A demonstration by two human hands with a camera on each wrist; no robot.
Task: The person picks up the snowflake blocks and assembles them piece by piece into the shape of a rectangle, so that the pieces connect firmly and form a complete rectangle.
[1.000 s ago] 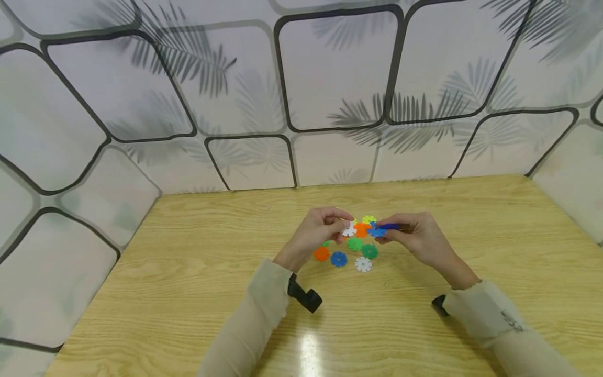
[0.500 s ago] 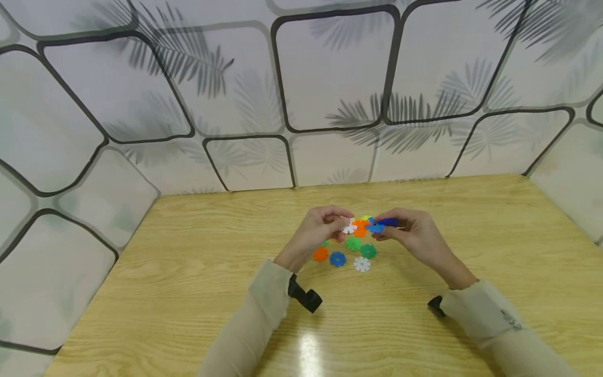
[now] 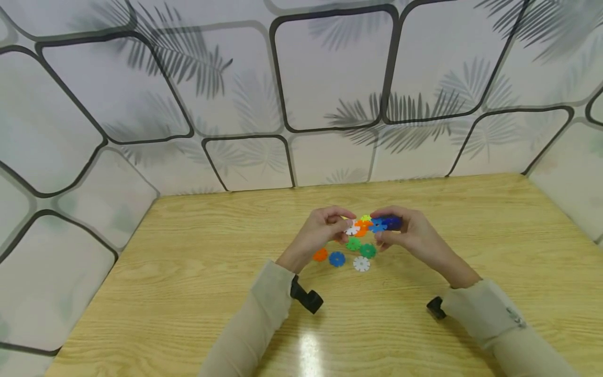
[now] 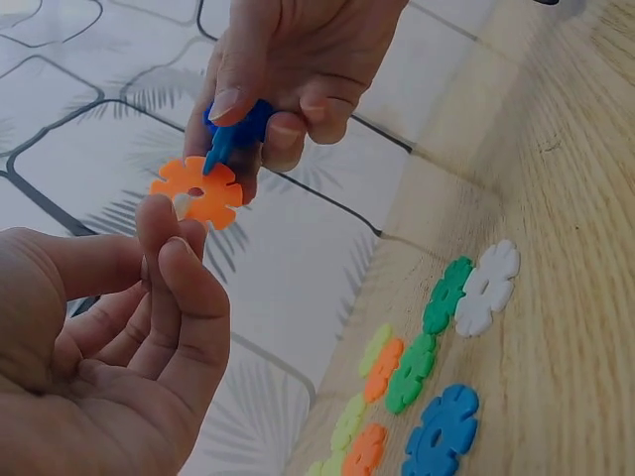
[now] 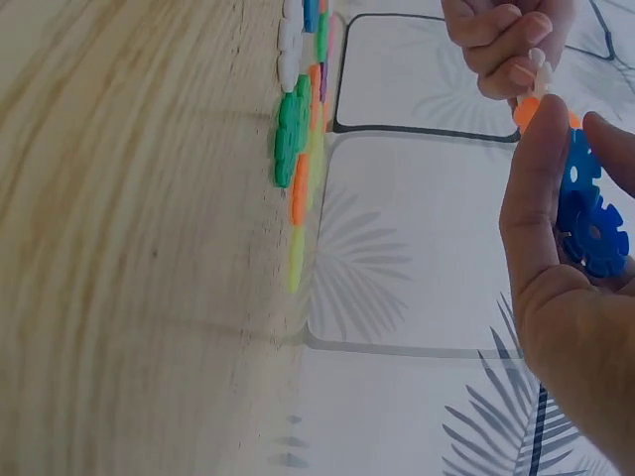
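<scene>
My left hand (image 3: 317, 230) pinches a white notched plastic disc (image 3: 352, 230) between thumb and fingers, above the table. An orange notched disc (image 4: 213, 206) is slotted onto it and sticks out past the fingertips. On the other side of the orange disc a blue disc (image 3: 382, 229) stands edge-on to it in the left wrist view. My right hand (image 3: 416, 235) grips this blue disc together with a darker blue disc (image 5: 607, 248), which lies partly within the fingers. The four-coloured chain spans both hands. Fingers hide most of the white disc.
Loose notched discs lie on the wooden table (image 3: 212, 272) beneath the hands: green (image 3: 353, 244), dark green (image 3: 368, 251), white (image 3: 361, 265), blue (image 3: 336, 260), orange (image 3: 320, 255) and yellow (image 3: 366, 217). A patterned wall covering (image 3: 334, 78) rises behind the table.
My right hand has shifted slightly left, its fingertips now further over the blue disc. The darker blue disc has turned to show more of its face. The left hand keeps its pinch.
</scene>
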